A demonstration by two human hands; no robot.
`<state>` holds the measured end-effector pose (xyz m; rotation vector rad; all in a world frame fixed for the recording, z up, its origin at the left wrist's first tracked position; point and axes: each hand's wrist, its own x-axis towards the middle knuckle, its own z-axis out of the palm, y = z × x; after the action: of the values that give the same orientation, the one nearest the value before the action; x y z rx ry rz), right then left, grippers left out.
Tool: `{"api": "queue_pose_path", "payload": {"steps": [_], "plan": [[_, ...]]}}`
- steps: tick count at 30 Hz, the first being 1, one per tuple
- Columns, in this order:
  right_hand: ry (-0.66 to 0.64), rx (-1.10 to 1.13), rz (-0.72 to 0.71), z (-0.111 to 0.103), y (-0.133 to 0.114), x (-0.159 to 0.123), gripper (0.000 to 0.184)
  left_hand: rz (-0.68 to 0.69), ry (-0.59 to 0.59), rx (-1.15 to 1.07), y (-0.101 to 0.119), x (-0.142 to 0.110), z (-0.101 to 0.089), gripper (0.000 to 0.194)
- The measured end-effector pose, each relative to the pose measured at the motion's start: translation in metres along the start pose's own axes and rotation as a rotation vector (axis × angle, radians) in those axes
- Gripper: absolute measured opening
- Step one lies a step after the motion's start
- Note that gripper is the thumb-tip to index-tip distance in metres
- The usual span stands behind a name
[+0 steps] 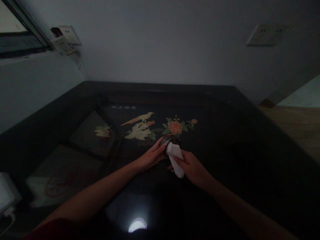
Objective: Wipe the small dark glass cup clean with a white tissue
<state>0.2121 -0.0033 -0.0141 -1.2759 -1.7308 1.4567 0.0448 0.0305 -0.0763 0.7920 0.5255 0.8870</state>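
My left hand point(153, 156) is closed round a small, dark, shiny rounded object point(172, 139), perhaps glass; the dim light hides its exact kind. Pinched in my right hand point(193, 166) is a folded white cloth or tissue point(176, 151), its upper end pressed against the near side of the dark object. Both hands are close together above the middle of a glossy black tabletop point(212, 186). Just beyond them, the surface bears a picture of a pale bird point(140, 118) and an orange flower point(175, 127).
Wall sockets sit at the upper left point(70, 35) and upper right point(265, 34). A white device point(8, 193) with a cable stands at the left edge. A lamp's reflection point(137, 225) shows on the tabletop near me. Wooden flooring point(297, 125) shows at the right.
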Motion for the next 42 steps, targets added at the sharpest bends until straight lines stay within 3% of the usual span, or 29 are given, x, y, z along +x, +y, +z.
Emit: {"api": "queue_pose_path", "payload": {"steps": [2,4,8,13,16,20,24,31,34,38,42], "plan": [[0.026,0.111,0.039,0.002,0.003,0.001,0.029,0.006,0.001,0.003,0.000,0.000,0.001,0.048],[0.048,0.060,0.019,0.003,0.007,0.002,0.026,0.008,-0.009,0.000,0.001,0.000,0.002,0.049],[0.039,-0.366,-0.111,0.000,0.010,0.000,0.025,-0.002,0.004,-0.022,0.002,0.000,0.003,0.050],[-0.031,-0.869,-0.358,-0.008,0.009,-0.002,0.048,-0.017,-0.001,-0.036,0.001,0.000,0.000,0.049],[-0.018,-1.130,-0.434,-0.011,0.010,-0.002,0.043,-0.016,-0.004,-0.044,0.000,0.000,-0.001,0.047],[0.085,-1.317,-0.497,-0.010,0.014,0.001,0.037,-0.029,0.028,-0.068,0.000,0.000,0.001,0.045],[0.103,-1.337,-0.515,-0.009,0.018,0.004,0.039,-0.028,0.062,-0.097,0.001,0.001,0.003,0.043],[-0.019,-1.075,-0.366,-0.006,0.008,-0.002,0.046,-0.029,0.029,-0.078,-0.001,0.002,0.001,0.044],[-0.038,-0.762,-0.280,-0.003,0.003,-0.004,0.046,-0.020,0.010,-0.046,0.001,0.001,0.001,0.050],[0.009,-0.199,-0.075,0.000,0.004,-0.002,0.032,-0.021,0.000,-0.006,0.001,-0.001,0.001,0.051],[0.069,0.234,0.088,0.002,0.010,0.001,0.036,-0.010,-0.021,0.024,-0.002,0.000,-0.001,0.053]]}}
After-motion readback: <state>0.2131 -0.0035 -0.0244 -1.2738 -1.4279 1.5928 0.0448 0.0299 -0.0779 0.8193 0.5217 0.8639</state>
